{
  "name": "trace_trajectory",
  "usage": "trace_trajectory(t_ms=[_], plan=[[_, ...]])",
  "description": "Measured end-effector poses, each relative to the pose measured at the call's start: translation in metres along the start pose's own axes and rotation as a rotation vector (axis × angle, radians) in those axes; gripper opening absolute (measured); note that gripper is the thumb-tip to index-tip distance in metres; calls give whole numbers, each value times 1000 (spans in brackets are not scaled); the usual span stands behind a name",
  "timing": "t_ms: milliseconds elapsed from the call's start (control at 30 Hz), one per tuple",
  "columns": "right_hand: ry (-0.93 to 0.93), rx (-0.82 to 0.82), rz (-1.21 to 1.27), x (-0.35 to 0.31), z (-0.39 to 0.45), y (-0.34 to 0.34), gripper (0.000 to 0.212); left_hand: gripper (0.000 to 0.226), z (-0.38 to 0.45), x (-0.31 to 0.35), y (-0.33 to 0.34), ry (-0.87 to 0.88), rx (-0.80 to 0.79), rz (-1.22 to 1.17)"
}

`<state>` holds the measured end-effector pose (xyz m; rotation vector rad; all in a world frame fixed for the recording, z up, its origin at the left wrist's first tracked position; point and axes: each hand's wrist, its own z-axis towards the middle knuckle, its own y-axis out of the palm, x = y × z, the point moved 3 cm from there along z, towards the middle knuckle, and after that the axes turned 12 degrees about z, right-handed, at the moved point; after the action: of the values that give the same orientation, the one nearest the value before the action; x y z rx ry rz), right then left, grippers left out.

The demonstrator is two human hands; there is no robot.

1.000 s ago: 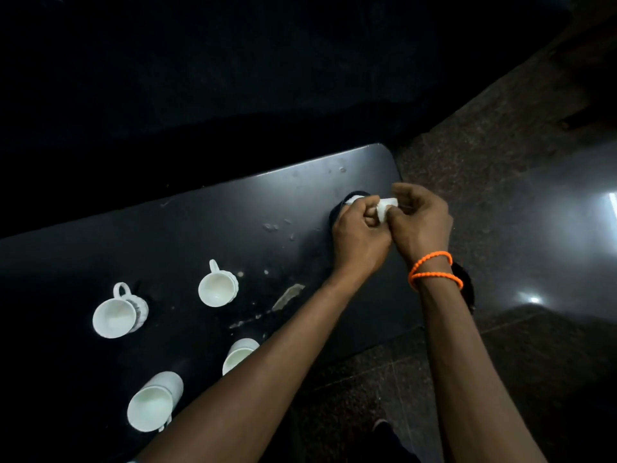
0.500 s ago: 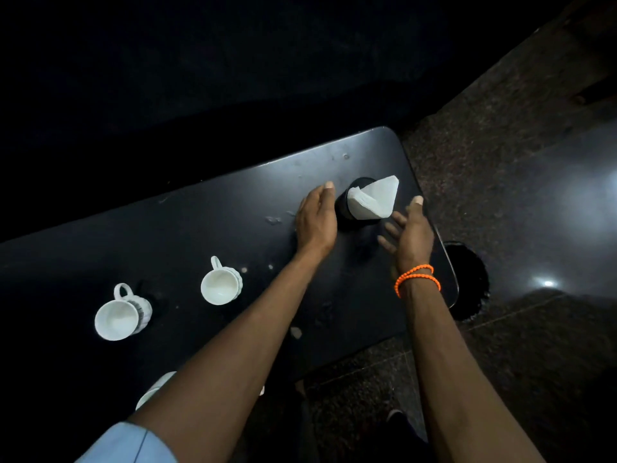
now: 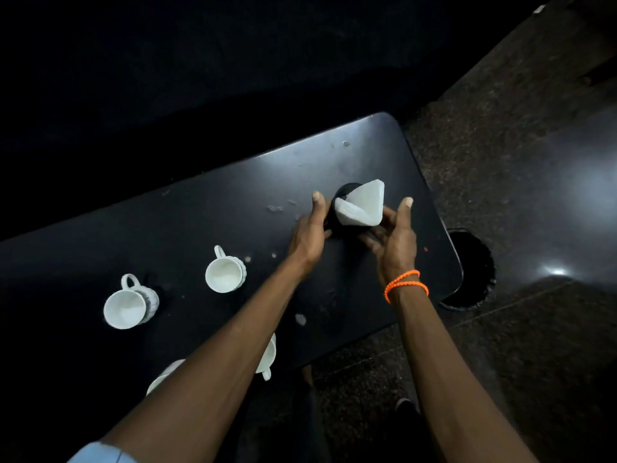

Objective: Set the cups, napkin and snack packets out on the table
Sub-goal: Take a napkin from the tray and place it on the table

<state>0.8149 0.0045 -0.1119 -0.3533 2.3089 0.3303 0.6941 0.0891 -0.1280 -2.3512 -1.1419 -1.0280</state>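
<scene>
A folded white napkin (image 3: 362, 208) stands in a black round holder (image 3: 344, 230) near the right end of the black table (image 3: 200, 212). My left hand (image 3: 309, 235) presses against the holder's left side and my right hand (image 3: 394, 242), with orange bands on its wrist, cups its right side below the napkin. Several white cups stand on the left half of the table: one (image 3: 225, 274) in the middle, one (image 3: 130, 304) further left, and two (image 3: 267, 357) (image 3: 165, 375) partly hidden under my left forearm. I see no snack packets.
The table's rounded right edge (image 3: 457, 262) lies close to my right hand. Beyond that edge sits a dark round object (image 3: 474, 272) on the speckled stone floor (image 3: 500, 145). Pale smears and crumbs (image 3: 300, 319) mark the tabletop. Past the table's far side everything is dark.
A second ago both hands pinched the napkin above the holder. They then let go and spread apart, and now they have closed in on the holder's two sides.
</scene>
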Motion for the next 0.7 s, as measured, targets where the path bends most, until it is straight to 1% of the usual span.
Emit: trace_trajectory(t_ms=[33,100,200,300,433,600,700], plan=[[5,-5,0,5,-6,-4,70,72,-6,-8,-2,4,-1,-22],[14,-11,7,17,-20,-10,69,68,-17,-23,-6,-8,4,-57],[26,6,31,35,-41,-19,65,72,-36,-43,-12,-39,21,-86],[51,8,54,54,-59,-25,68,84,-57,-57,-18,-53,34,-93],[64,-6,55,75,-82,-31,69,87,-77,-76,-26,-72,56,-111],[74,-16,61,95,-102,-35,73,104,-95,-92,-35,-79,99,-47],[73,-9,51,103,-108,-38,68,105,-100,-98,-37,-82,108,-52]])
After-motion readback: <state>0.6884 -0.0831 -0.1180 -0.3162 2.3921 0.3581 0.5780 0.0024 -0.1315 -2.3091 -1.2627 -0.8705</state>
